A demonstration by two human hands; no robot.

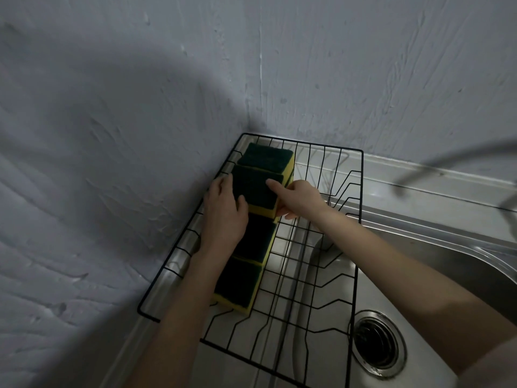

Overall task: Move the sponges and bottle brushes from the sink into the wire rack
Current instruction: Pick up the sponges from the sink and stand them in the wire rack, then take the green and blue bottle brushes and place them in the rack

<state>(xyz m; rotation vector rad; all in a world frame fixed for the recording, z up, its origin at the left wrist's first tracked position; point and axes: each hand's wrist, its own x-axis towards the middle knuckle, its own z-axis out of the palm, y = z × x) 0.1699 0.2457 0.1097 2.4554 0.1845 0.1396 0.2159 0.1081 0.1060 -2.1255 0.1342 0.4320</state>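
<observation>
Your left hand lies flat, fingers spread over the row of sponges in the wire rack, while your right hand pinches the yellow edge of the second sponge, forefinger resting on its green top. Judged by looks, these are light, soft foam blocks that squash easily, so grip them by the yellow sides, just under your fingertips, rather than the rough scouring face. Four sponges sit end to end beneath your palms, dark green above, yellow below; no bottle brushes show
</observation>
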